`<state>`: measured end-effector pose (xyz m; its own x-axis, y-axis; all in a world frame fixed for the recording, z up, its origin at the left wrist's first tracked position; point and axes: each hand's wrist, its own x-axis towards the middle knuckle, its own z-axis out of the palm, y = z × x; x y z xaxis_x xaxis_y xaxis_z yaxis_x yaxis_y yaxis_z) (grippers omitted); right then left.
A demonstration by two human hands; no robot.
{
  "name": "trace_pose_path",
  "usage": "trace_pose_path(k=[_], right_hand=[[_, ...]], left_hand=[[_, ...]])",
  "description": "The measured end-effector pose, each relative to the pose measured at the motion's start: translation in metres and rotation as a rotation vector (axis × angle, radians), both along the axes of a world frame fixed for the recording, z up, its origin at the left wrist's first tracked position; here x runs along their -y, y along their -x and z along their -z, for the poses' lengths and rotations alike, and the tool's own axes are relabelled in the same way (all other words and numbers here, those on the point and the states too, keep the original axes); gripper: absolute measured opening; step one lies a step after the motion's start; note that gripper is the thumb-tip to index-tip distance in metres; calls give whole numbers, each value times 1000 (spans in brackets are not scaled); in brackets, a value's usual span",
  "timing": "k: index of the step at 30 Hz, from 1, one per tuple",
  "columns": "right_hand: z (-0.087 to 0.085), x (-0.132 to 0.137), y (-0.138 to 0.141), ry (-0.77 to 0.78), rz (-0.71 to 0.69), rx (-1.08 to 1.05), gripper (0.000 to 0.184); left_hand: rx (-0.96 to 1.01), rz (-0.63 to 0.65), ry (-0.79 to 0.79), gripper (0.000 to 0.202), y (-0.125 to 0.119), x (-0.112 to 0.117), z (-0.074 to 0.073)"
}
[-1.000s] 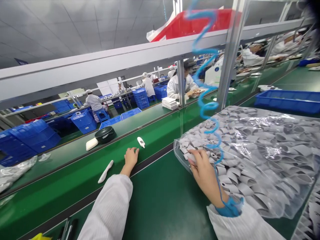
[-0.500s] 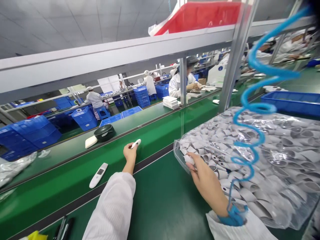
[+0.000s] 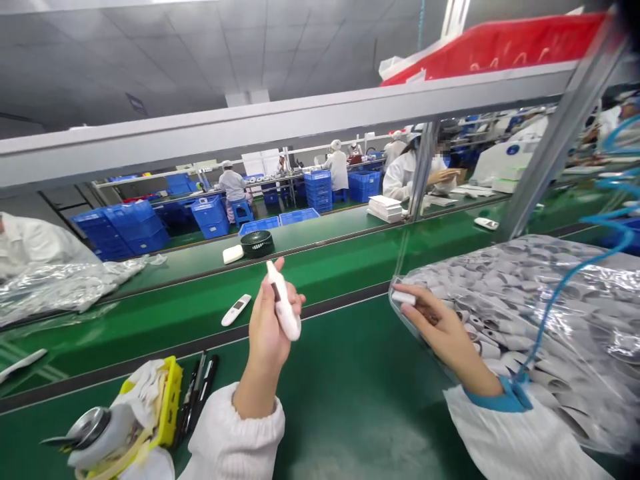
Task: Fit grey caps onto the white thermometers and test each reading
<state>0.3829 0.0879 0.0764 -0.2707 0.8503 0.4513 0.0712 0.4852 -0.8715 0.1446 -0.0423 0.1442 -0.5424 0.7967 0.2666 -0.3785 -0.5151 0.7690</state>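
Observation:
My left hand (image 3: 270, 320) is closed around a white handheld thermometer (image 3: 287, 312), held tilted above the near edge of the green belt. Its narrow tip points up and away, and a dark display shows on its side. My right hand (image 3: 440, 327) pinches a small white plastic cap (image 3: 403, 297) between thumb and fingers, at the left edge of a clear plastic bag. That bag holds many grey-white hollow caps (image 3: 500, 293). A blue band with a coiled cord circles my right wrist. Another thermometer (image 3: 236, 311) lies on the belt left of my left hand.
A yellow basket (image 3: 173, 400) with a bottle and cloths stands at the lower left, beside black pens (image 3: 200, 393). A black round fan (image 3: 257, 244) sits across the belt (image 3: 340, 270). A metal post (image 3: 545, 140) rises at the right. Co-workers in white sit beyond.
My left hand has come back from the belt, lifting the thermometer nearer. My right hand has stayed at the bag's edge, now pinching the cap. The view has turned left.

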Motion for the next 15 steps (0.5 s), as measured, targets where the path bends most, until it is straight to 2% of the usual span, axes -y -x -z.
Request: trace_pose_path(k=[4, 5, 7, 10, 15], right_hand=[[-63, 43, 30, 68, -202, -122, 47], [-75, 55, 37, 68, -240, -153, 44], [-94, 75, 47, 68, -313, -239, 37], [-107, 95, 58, 76, -391, -347, 27], [-108, 101, 71, 113, -373, -395, 23]], left_hand=[[-117, 267, 50, 91, -10, 41, -18], [-158, 328, 56, 95, -12, 50, -21], [-229, 394, 45, 90, -15, 63, -24], [-294, 450, 29, 74, -19, 76, -25], [-315, 468, 82, 64, -24, 83, -23]])
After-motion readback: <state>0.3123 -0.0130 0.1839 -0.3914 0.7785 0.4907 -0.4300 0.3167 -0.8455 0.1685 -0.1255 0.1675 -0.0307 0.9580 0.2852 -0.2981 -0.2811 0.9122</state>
